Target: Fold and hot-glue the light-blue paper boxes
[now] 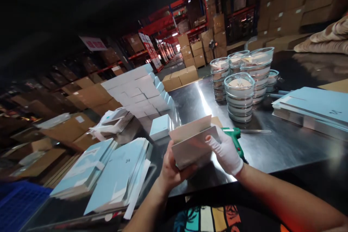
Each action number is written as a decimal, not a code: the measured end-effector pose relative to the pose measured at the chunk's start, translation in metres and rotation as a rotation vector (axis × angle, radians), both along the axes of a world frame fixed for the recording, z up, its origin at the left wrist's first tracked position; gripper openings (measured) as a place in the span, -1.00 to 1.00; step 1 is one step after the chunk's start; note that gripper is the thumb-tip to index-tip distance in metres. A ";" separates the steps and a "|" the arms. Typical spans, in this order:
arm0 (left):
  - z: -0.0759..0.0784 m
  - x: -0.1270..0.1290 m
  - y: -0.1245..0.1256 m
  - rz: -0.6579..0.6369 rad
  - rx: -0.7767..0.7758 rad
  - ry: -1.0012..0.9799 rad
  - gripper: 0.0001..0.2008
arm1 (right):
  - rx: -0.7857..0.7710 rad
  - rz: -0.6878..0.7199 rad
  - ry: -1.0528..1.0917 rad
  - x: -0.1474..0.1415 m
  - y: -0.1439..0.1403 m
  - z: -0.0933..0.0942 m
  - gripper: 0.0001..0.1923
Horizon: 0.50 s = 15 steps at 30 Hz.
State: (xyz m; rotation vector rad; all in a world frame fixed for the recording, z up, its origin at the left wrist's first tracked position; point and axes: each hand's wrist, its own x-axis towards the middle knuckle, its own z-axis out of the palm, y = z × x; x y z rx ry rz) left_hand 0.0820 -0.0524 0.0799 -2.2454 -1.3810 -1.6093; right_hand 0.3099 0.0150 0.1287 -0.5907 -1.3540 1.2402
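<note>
In front of me, both hands hold a small folded cardboard piece [194, 146] above the metal table. Two panels stand up with a gap between them. My left hand [174, 170] is bare and grips it from the left and below. My right hand [227, 150], in a white glove with an uncovered thumb tip, closes on its right side. Just beyond the right hand lies a green hot glue gun [234, 138], partly hidden by the hand. A small light-blue box [161, 127] sits on the table, left of the held cardboard.
Stacked glass bowls [239, 98] with labels stand at the back right. Flat light-blue cardboard sheets [323, 107] lie at right, more sheets [116, 174] at left. White-and-blue boxes [138, 90] are piled at the back left. A blue crate [20, 203] is at lower left.
</note>
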 end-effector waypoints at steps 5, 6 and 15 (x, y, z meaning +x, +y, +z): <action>-0.008 0.009 0.001 0.089 0.213 -0.103 -0.14 | 0.036 -0.221 -0.088 -0.017 0.000 -0.005 -0.54; -0.016 0.010 0.001 0.094 0.251 -0.132 -0.11 | 0.073 -0.209 -0.067 -0.018 -0.001 -0.006 -0.50; -0.009 -0.004 -0.005 0.282 0.144 -0.214 -0.36 | 0.280 -0.255 -0.677 0.039 0.054 -0.019 -0.59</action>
